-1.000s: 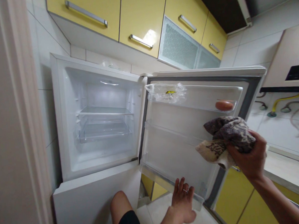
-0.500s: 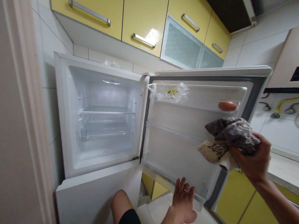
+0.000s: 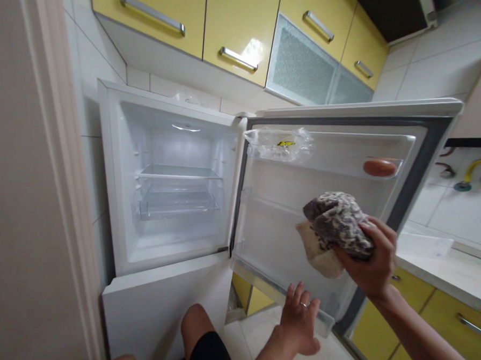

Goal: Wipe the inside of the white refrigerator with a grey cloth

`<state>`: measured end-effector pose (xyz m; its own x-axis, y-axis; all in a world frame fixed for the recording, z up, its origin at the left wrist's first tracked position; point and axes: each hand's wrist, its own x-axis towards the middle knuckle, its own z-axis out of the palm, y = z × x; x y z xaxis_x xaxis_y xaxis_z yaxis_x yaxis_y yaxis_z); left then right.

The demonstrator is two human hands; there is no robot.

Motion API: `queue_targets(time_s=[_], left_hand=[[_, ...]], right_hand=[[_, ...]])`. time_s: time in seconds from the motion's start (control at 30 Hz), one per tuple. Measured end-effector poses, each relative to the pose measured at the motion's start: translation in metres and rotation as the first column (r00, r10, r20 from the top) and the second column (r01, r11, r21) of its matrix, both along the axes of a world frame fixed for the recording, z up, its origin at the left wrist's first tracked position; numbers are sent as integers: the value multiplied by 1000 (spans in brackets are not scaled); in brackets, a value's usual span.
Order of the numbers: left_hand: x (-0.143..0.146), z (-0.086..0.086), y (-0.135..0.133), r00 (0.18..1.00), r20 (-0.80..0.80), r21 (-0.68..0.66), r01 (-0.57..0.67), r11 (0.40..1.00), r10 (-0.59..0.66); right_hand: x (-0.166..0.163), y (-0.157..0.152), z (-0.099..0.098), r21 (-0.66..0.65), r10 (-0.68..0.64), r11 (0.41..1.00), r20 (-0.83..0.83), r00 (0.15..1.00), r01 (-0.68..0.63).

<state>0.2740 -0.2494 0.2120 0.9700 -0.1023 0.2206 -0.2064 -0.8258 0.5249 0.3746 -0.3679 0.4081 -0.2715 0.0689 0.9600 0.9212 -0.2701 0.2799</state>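
My right hand (image 3: 375, 256) grips a crumpled grey and beige patterned cloth (image 3: 339, 223), held in front of the inner side of the open fridge door (image 3: 274, 208). Lower down, my left hand (image 3: 300, 319) has its fingers spread at the clear bottom door shelf (image 3: 266, 286); whether they press on it I cannot tell. The door's top shelf carries a clear plastic bag (image 3: 279, 146) with a yellow mark and a reddish-brown oval thing (image 3: 379, 167). Inside the fridge compartment (image 3: 179, 247) are a glass shelf (image 3: 179, 172) and a clear drawer (image 3: 179, 204), with nothing seen on them.
Yellow wall cupboards (image 3: 243, 29) hang above the fridge. A white countertop (image 3: 466, 267) over yellow base cupboards is at the right, with pipes on the tiled wall. A door frame (image 3: 60, 211) stands close on the left. My knee (image 3: 195, 324) is before the closed lower fridge door (image 3: 162, 307).
My right hand has moved left with the cloth, across the inner face of the door. My left hand stays by the bottom shelf. The view has shifted slightly.
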Motion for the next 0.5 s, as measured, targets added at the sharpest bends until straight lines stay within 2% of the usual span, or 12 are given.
queue_targets(time_s=[0.1, 0.3, 0.37, 0.5], left_hand=[[5, -1, -1, 1000, -12, 16, 3, 1000, -3], [9, -10, 1, 1000, 21, -9, 15, 1000, -15], [8, -12, 2, 998, 57, -47, 19, 999, -16], [8, -12, 5, 994, 106, -118, 43, 992, -30]], right_hand=[[-7, 45, -4, -153, 39, 988, 5, 999, -37], [-16, 165, -5, -286, 95, 954, -16, 995, -95], [-23, 202, -1, -397, 82, 915, 5, 997, -73], [-36, 260, 3, -631, -43, 772, 70, 997, 77]])
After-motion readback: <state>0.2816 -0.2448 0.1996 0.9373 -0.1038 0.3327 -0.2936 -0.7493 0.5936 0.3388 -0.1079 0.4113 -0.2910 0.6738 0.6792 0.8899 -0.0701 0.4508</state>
